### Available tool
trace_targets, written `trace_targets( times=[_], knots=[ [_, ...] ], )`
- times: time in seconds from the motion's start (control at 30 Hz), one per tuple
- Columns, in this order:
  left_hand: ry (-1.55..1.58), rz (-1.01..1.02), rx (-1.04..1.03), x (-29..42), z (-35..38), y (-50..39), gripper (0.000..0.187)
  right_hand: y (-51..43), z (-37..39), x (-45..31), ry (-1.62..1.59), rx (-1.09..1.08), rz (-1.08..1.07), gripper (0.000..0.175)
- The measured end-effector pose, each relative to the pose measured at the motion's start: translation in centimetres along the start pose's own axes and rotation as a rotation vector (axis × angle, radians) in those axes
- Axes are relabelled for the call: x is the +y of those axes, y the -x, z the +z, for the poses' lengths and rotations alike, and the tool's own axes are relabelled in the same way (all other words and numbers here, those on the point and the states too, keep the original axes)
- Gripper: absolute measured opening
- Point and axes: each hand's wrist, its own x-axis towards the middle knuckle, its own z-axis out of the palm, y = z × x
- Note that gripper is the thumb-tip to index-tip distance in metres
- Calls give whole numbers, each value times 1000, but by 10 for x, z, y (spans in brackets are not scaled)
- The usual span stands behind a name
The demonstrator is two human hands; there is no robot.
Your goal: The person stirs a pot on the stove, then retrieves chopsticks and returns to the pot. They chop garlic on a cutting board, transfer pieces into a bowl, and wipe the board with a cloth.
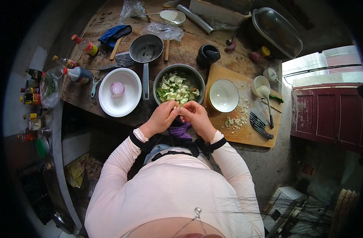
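Both hands meet at the near rim of a metal pot (203, 89) that holds cut cauliflower and green pieces (177, 87). My left hand (163, 116) and my right hand (196, 117) pinch a small pale piece between their fingertips; its kind is too small to tell. A white basin (105, 102) with a peeled red onion (117, 89) stands left of the pot. To the right, a white bowl (224, 95) rests on a wooden cutting board (212, 131), beside chopped pale bits (235, 121).
A small saucepan (146, 49) stands behind, its handle pointing towards me. A stone mortar (208, 55) is behind the board. On the board lie a patterned-blade knife (259, 125) and a ladle (269, 108) in a bowl. Bottles (77, 74) and a peeler (94, 87) are at left.
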Motion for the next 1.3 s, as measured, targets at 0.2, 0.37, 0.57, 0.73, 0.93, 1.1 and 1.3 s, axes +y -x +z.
trace_targets(
  times=[0.2,0.37,0.57,0.73,0.93,1.1,1.3],
  knots=[
    [-39,31,-13,-3,-3,-2,20,-1,-1,0,41,-48,-20,14],
    [-118,41,-100,-6,-8,-4,16,-4,-7,-2,252,-61,51,11],
    [-240,-88,-6,-24,-30,-7,16,-15,-39,-6,638,76,38,15],
    [-298,-191,120,-36,-23,-23,22,-37,-25,9,277,278,69,35],
    [-261,-131,203,-34,-20,-9,45,-12,-35,17,191,140,3,44],
    [-112,-188,100,-35,-12,16,25,52,-91,30,114,205,250,32],
    [3,-258,-53,-24,21,22,22,75,-150,28,-223,599,220,43]
  ],
)
